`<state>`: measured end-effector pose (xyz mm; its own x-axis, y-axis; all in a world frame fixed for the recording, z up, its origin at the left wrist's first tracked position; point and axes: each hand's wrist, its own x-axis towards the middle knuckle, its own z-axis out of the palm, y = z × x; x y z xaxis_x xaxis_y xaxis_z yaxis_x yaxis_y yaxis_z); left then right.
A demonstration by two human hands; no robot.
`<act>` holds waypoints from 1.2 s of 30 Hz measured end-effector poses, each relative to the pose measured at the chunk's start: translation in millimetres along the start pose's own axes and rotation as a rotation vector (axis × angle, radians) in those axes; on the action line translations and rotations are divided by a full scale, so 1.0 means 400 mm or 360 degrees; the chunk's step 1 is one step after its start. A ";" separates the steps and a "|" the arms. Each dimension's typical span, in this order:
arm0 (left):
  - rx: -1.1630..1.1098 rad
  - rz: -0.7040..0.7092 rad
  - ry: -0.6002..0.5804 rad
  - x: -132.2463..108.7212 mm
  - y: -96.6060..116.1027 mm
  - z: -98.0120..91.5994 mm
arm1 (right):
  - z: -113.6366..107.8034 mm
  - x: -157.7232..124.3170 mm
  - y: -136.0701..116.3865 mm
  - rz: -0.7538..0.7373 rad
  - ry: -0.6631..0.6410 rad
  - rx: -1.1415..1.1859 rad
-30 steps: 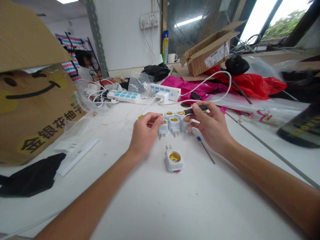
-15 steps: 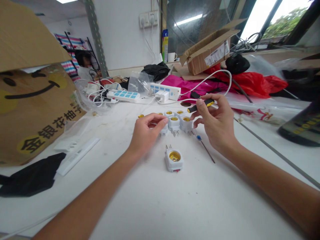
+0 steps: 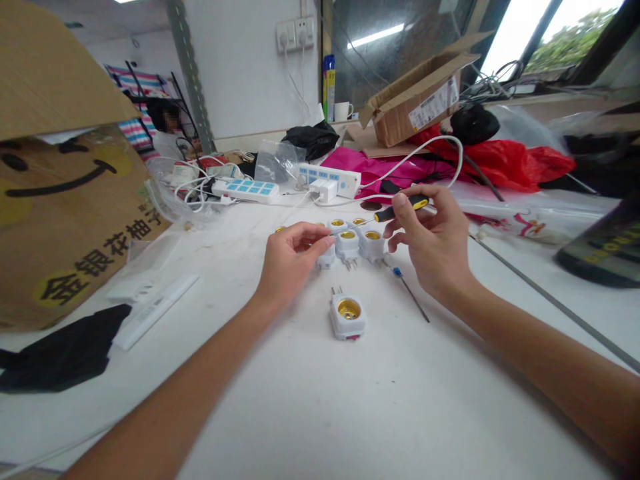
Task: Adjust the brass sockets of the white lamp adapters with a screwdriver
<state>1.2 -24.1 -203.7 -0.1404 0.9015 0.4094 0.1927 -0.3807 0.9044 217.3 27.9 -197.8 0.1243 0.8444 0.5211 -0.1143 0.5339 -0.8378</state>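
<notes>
My right hand (image 3: pixel 433 237) is closed around the black-and-yellow handle of a screwdriver (image 3: pixel 404 208). Its thin shaft points left, to the pinched thumb and fingers of my left hand (image 3: pixel 297 263), which close on the tip; anything small between them is hidden. Beneath and behind the hands, several white plug-in lamp sockets (image 3: pixel 347 245) with gold-coloured threaded cups stand in a cluster, partly covered by my left hand. Nearer to me lies a single lamp socket (image 3: pixel 349 327), its pins facing away. Below my right hand rests a second screwdriver (image 3: pixel 414 297) with a blue part at its upper end.
Power strips (image 3: pixel 245 190) and tangled cables lie at the back. A smiley-faced carton (image 3: pixel 75 220) stands left, near a black cloth-like item (image 3: pixel 65 353). Red plastic bags (image 3: pixel 505 163) and an open cardboard box (image 3: pixel 415 110) are back right. A person (image 3: pixel 167 130) sits far off.
Both hands keep nearly the same pose, with the screwdriver still between them. The whole view has shifted very slightly.
</notes>
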 end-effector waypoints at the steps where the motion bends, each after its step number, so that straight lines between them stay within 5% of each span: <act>1: -0.0004 -0.0005 0.0005 0.001 -0.001 0.000 | 0.001 0.000 -0.001 -0.0004 0.0006 0.0002; 36: 0.0279 0.0133 -0.0086 -0.003 -0.003 0.000 | 0.001 0.005 0.003 -0.0094 -0.0144 0.0136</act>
<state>1.2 -24.7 -205.4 -0.0654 0.8797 0.4709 0.3680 -0.4174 0.8309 217.1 30.3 -197.5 0.0440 0.8100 0.5847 -0.1934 0.5812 -0.7905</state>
